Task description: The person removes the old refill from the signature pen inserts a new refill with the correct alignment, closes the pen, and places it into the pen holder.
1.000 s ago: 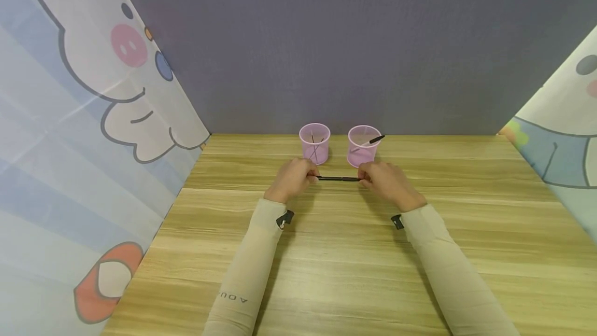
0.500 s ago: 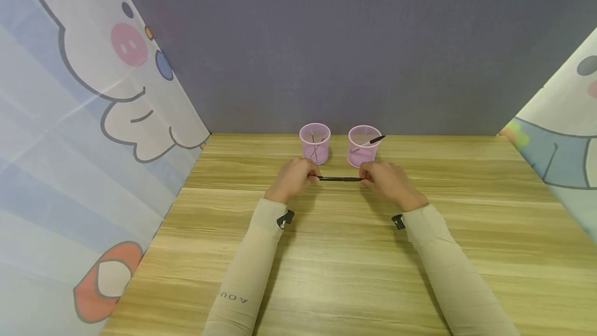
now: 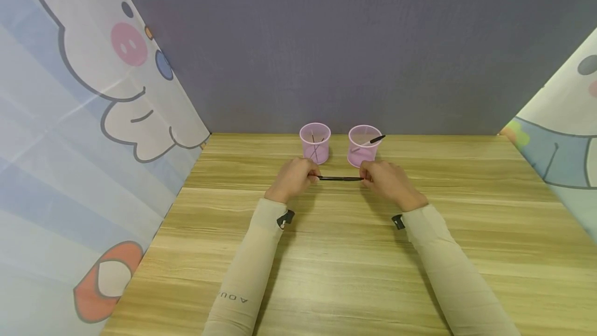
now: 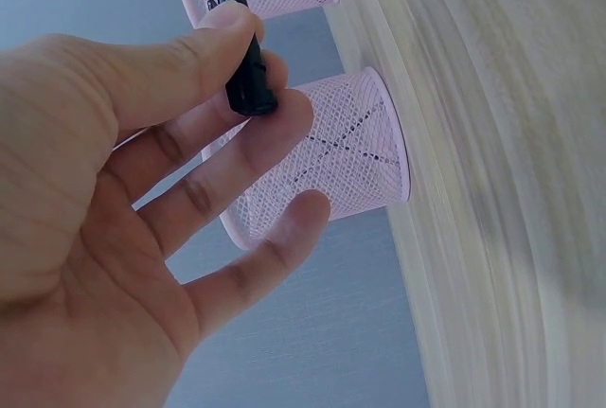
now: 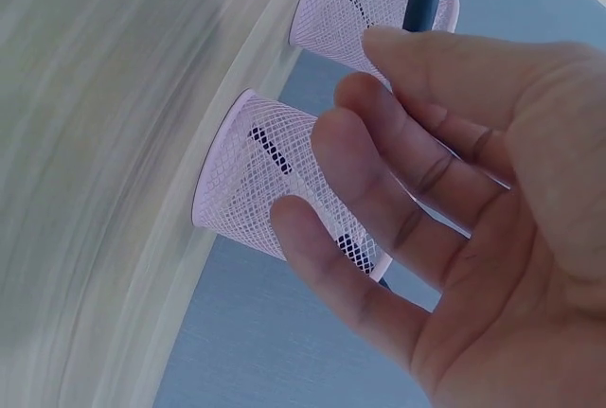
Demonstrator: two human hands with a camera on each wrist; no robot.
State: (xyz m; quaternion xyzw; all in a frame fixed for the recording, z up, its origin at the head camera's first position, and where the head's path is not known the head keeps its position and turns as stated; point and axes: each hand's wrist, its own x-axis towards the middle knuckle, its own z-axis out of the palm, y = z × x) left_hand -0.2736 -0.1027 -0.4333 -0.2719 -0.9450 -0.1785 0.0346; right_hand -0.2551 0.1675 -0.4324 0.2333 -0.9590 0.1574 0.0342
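Observation:
A black pen (image 3: 340,178) is held level above the table, stretched between both hands. My left hand (image 3: 294,176) pinches one end between thumb and fingers; in the left wrist view the blunt black pen end (image 4: 251,96) shows at the fingertips. My right hand (image 3: 386,181) pinches the opposite end, whose tip is hidden by the fingers in the right wrist view. Behind the hands stand two pink mesh cups. The left cup (image 3: 308,150) contains thin dark sticks that cross. A pen with a black end (image 3: 377,139) leans out over the rim of the right cup (image 3: 361,158).
The wood-grain table (image 3: 336,274) runs back to a dark grey panel (image 3: 354,45) close behind the cups. Curtains with cartoon figures hang at the left (image 3: 60,170) and right (image 3: 566,134) sides.

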